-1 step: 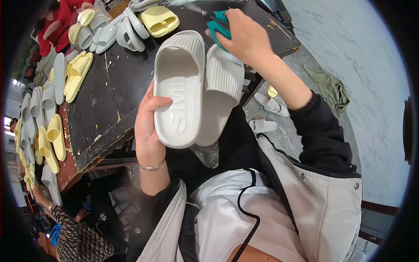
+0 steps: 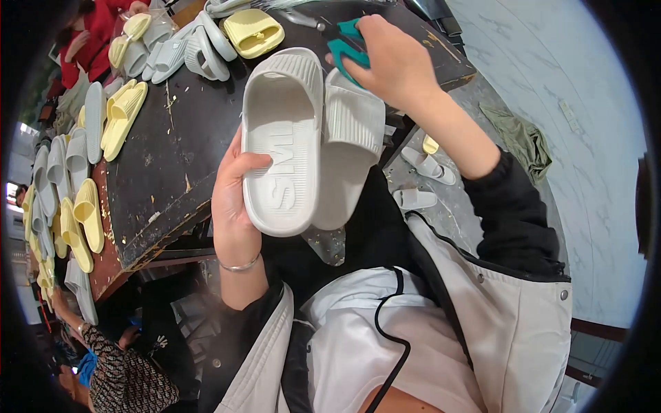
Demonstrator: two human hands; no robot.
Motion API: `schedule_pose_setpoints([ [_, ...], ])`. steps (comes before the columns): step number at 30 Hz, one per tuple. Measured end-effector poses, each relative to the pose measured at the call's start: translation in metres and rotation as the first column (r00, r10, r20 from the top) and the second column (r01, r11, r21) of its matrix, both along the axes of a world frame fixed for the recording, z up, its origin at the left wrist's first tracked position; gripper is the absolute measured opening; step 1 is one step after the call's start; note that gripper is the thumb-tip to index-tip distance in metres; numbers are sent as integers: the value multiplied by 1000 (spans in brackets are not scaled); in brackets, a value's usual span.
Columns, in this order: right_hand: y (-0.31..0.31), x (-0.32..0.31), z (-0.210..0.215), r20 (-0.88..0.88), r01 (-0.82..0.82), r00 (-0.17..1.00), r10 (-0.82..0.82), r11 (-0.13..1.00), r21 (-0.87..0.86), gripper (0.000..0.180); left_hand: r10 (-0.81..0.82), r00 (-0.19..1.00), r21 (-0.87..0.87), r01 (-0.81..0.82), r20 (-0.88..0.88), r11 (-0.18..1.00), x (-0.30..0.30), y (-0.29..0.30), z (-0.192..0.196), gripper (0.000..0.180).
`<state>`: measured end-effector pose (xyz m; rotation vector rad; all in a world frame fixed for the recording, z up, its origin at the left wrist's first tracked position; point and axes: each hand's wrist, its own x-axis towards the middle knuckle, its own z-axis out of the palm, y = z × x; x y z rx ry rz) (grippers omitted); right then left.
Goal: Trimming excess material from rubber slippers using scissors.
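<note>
My left hand (image 2: 233, 201) grips a pair of pale grey slide sandals held side by side over my lap. The left sandal (image 2: 281, 138) shows its footbed with raised lettering. The right sandal (image 2: 352, 141) lies partly behind it, with its ribbed strap facing up. My right hand (image 2: 394, 63) is closed on teal-handled scissors (image 2: 343, 48) at the toe end of the right sandal. The metal blades point left over the table.
A worn dark worktable (image 2: 179, 138) stands ahead on the left. Yellow and grey sandals (image 2: 251, 31) lie at its far end, and rows of sandals (image 2: 82, 144) run along its left side. Loose sandals (image 2: 427, 165) and a green cloth (image 2: 525, 138) lie on the floor. A person in red (image 2: 89, 34) is at the upper left and another person (image 2: 124, 378) at the lower left.
</note>
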<state>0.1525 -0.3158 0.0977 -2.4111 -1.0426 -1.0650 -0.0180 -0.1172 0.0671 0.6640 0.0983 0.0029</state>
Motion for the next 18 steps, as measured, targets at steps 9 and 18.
schedule_pose_setpoints([
  [9, -20, -45, 25, 249, -54, 963, 107, 976, -212, 41, 122, 992, 51, -123, 16, 991, -8, -24, 21, 71],
  [18, -22, -40, 26, 392, -28, 913, 113, 976, -216, 51, 200, 979, 191, -203, 33, 960, -7, -31, 21, 70],
])
